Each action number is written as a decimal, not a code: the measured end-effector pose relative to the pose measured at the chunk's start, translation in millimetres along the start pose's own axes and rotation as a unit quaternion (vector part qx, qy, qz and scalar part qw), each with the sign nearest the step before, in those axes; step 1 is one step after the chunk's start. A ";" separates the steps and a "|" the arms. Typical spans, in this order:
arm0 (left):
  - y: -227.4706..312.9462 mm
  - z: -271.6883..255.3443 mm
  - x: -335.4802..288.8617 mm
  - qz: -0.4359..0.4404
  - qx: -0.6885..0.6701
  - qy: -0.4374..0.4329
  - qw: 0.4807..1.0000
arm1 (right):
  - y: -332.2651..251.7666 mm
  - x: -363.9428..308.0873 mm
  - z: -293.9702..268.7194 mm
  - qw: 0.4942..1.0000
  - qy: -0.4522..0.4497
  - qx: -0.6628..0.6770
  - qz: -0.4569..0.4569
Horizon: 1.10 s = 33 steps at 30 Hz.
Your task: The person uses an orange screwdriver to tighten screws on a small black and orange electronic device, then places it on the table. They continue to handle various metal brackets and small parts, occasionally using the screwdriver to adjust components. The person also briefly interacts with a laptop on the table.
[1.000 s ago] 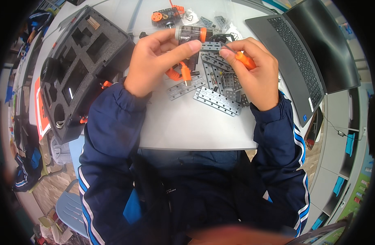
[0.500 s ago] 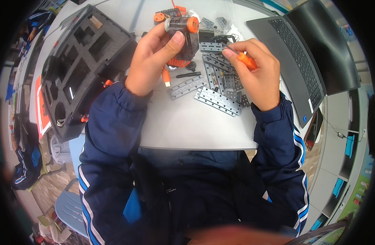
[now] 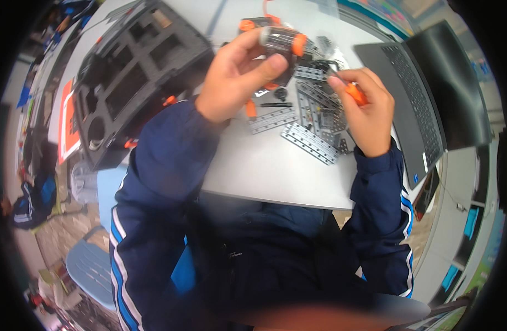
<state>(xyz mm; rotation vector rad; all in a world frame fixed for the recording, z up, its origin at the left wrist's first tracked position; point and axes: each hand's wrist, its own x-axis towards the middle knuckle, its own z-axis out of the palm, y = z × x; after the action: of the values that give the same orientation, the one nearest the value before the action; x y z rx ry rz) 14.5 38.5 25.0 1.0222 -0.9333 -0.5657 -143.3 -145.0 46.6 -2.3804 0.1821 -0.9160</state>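
My left hand is closed around a dark block-shaped assembly with a clear cylinder and an orange end cap, held up above the far part of the table. In my right hand, a screwdriver with an orange handle is gripped between thumb and fingers. Its shaft is hard to make out against the parts behind it. Below and between the hands lie perforated grey metal beams and a thin black tool. An orange cable plug rests just under my left hand.
A black case with foam cutouts stands open at the left. An open laptop borders the parts on the right. The white table's near edge runs before my lap. A blue chair stands at lower left.
The whole view has shifted and tilted, so the table and case appear farther right. My left hand, with the assembly, has come a little closer to the screwdriver. Both grips are kept.
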 end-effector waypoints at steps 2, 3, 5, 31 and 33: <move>6.2 -1.4 2.5 0.049 0.069 0.004 0.996 | -1.2 0.5 -1.4 1.000 -0.005 -0.011 0.012; 11.1 -2.6 2.2 0.077 0.115 -0.002 0.990 | -1.6 1.2 -2.5 1.000 -0.004 -0.017 0.019; 20.5 -3.2 2.7 0.115 0.182 0.009 0.977 | -2.1 2.2 -3.9 0.999 0.004 -0.024 0.024; 115.5 -76.7 -23.8 0.176 0.596 0.176 0.763 | 4.3 -0.1 -2.2 0.999 -0.030 -0.022 -0.015; 122.1 -80.8 -23.8 0.132 0.618 0.133 0.764 | 4.5 -0.5 -2.8 0.999 -0.029 -0.023 -0.020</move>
<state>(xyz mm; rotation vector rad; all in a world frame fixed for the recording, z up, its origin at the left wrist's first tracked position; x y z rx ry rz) 69.9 147.5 109.0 2.0235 -1.1496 0.5769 -145.2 -149.8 45.5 -2.4577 0.1350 -0.8686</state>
